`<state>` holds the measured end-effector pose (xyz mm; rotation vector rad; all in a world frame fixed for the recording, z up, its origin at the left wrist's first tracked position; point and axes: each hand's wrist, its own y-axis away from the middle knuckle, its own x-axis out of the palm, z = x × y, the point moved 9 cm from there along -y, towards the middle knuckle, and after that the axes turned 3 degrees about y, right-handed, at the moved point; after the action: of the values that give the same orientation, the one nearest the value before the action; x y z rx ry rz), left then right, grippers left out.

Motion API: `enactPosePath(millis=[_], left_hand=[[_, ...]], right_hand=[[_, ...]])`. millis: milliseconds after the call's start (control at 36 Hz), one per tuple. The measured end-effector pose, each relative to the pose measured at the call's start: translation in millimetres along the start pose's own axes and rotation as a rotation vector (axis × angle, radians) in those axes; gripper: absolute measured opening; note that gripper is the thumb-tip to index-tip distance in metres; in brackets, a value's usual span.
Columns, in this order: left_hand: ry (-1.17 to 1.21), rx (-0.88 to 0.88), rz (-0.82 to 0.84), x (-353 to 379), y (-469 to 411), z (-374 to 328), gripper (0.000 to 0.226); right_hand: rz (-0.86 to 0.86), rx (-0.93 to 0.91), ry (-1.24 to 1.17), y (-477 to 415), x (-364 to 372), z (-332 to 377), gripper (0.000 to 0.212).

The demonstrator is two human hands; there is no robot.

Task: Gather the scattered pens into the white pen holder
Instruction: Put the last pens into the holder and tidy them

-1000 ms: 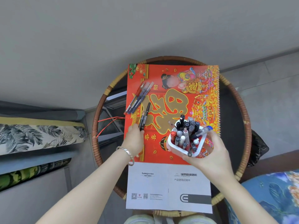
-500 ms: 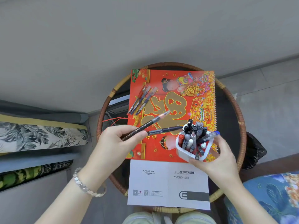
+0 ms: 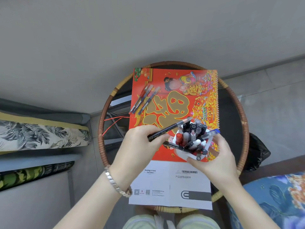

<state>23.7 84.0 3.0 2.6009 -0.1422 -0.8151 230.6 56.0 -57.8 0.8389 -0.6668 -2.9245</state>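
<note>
My right hand grips the white pen holder, crammed with several pens, above the red calendar. My left hand pinches two black pens. The upper one slants up-right, its clear tip over the holder's far rim. The lower one lies nearly level, its end at the holder's near-left rim. Three more pens lie side by side on the calendar's upper left, apart from both hands.
The calendar and a white manual lie on a round glass table with a rattan rim. Patterned cushions sit at the left, a blue floral cushion at the lower right, a black bag beyond the rim.
My left hand picked two black pens off the calendar and carried them right to the holder. My right hand tilted the holder toward them.
</note>
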Motion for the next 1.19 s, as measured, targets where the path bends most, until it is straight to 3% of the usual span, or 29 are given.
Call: enactPosePath(millis=[167, 278, 389, 528, 639, 806, 944, 1111, 1194], left_hand=[[0.186, 0.012, -0.192, -7, 3, 6, 0.027], [0.393, 0.054, -0.260, -5, 14, -3, 0.022], [0.542, 0.102, -0.328, -6, 24, -6, 0.014], [0.583, 0.230, -0.297, 6, 34, -15, 0.020], [0.581, 0.317, -0.293, 7, 36, -21, 0.025], [0.423, 0.238, -0.073, 39, 27, -12, 0.039], [0.358, 0.345, -0.021, 46, 30, -16, 0.040], [0.802, 0.069, -0.316, 1, 19, 17, 0.010], [0.903, -0.023, -0.348, -8, 12, 31, 0.029]], right_hand=[[0.011, -0.004, 0.029, 2, 1, 1, 0.067], [0.034, 0.035, 0.041, 4, 8, -11, 0.093], [0.011, 0.050, 0.049, 4, 9, -15, 0.095], [0.004, 0.030, 0.044, 4, 9, -8, 0.090], [0.001, -0.037, 0.044, 2, 7, 7, 0.071], [0.002, -0.075, -0.020, 1, 8, 19, 0.061], [0.005, -0.086, -0.014, 0, 8, 17, 0.061], [0.033, -0.049, -0.043, 4, 8, 3, 0.064], [0.027, -0.030, -0.038, 5, 8, -2, 0.064]])
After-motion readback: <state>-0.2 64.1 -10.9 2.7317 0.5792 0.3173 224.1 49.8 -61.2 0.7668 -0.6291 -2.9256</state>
